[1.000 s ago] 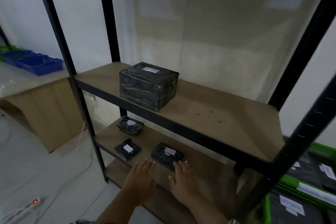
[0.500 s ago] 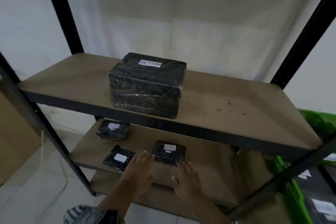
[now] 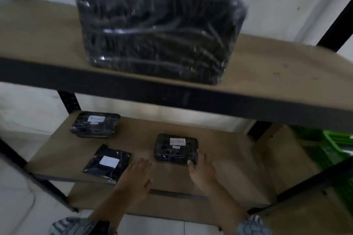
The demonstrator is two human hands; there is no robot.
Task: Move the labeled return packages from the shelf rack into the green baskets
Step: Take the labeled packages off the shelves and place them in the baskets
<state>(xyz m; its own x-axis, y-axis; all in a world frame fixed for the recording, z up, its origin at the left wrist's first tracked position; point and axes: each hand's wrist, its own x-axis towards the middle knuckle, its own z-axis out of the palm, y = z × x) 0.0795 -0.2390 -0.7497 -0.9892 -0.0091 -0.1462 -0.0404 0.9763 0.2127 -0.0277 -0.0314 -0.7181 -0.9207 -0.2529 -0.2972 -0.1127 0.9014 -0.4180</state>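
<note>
Three small black wrapped packages with white labels lie on the lower shelf (image 3: 225,150): one at the back left (image 3: 95,127), one at the front left (image 3: 108,163), one in the middle (image 3: 175,148). My right hand (image 3: 202,170) touches the front right corner of the middle package with its fingertips. My left hand (image 3: 136,177) is flat and open above the shelf between the front left and middle packages, holding nothing. A big black wrapped package (image 3: 156,30) stands on the upper shelf (image 3: 277,74), blurred. A green basket (image 3: 332,145) shows at the right edge.
Black metal uprights of the rack (image 3: 69,99) frame the shelves. A further shelf board (image 3: 172,204) lies lower down, near the white tiled floor (image 3: 17,202). A white wall is behind the rack.
The view has dropped and moved closer to the lower shelf. My right hand has reached forward onto the middle package's corner. My left hand has stayed flat beside it.
</note>
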